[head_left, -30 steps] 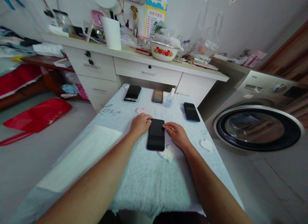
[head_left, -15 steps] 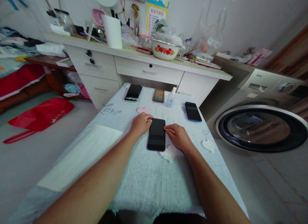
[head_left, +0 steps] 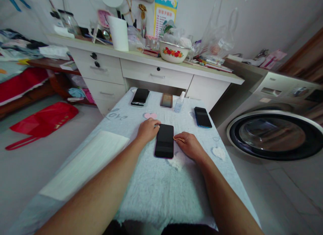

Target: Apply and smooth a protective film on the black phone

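Observation:
A black-screened smartphone [head_left: 164,141] with a reddish edge lies face up on the cloth-covered table [head_left: 151,191]. My left hand [head_left: 148,129] grips its upper left edge, fingers bent and closed. At the phone's right edge my right hand [head_left: 188,144] is closed in a pinch on a thin orange-tan piece [head_left: 178,139], perhaps folded cloth; most of it is hidden in the fingers. Beyond my hands stands a clear spray bottle [head_left: 179,103] with a white cap. Another smartphone [head_left: 203,117] with a blue edge lies to the right.
Stacked phones [head_left: 140,97] lie at the table's far left, near a small blurred-out item [head_left: 166,100]. A white paper sheet [head_left: 85,166] rests along the left side. Behind is a white desk [head_left: 141,70]; a washing machine [head_left: 275,110] stands right, a red bag [head_left: 47,119] on the floor.
My right hand has slid slightly down along the phone's right edge with the orange-tan piece. My left hand and the phone stay in place.

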Motion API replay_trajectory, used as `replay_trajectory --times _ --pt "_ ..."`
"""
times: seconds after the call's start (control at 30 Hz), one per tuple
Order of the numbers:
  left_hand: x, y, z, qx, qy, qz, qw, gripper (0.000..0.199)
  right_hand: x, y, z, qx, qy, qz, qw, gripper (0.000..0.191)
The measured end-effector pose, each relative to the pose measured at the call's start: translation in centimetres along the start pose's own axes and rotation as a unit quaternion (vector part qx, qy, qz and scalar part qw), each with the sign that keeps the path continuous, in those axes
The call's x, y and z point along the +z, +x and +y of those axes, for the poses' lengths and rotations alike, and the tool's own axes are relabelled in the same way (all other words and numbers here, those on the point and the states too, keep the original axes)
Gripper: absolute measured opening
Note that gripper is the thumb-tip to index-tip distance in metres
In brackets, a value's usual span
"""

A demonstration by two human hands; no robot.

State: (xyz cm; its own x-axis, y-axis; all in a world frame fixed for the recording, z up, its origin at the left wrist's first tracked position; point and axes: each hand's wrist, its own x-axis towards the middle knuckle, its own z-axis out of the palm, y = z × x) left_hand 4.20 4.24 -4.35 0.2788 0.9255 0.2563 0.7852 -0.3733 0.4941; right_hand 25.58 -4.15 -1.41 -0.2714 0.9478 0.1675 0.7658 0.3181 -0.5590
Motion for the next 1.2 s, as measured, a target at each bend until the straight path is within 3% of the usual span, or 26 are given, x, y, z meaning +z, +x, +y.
replay_trajectory --times 0.4,0.67,0.83,1.2 --pt "0.0 0.1 0.0 -0.001 0.001 -0.001 1.0 0.027 -0.4 -0.5 -0.2 -0.029 0.03 -0.025 0.999 0.019" --pt "-0.2 0.0 0.2 -0.004 0.006 -0.004 1.0 0.027 0.7 0.3 -0.1 -0.013 -0.024 0.05 0.998 0.024" --pt "-0.2 -0.1 0.2 -0.007 0.011 -0.006 1.0 0.027 0.9 0.7 -0.2 -0.007 -0.06 0.035 0.998 0.026" --pt "-0.2 -0.1 0.2 0.003 0.005 0.004 1.0 0.027 0.0 0.0 -1.1 -0.064 0.009 -0.029 0.997 0.028"
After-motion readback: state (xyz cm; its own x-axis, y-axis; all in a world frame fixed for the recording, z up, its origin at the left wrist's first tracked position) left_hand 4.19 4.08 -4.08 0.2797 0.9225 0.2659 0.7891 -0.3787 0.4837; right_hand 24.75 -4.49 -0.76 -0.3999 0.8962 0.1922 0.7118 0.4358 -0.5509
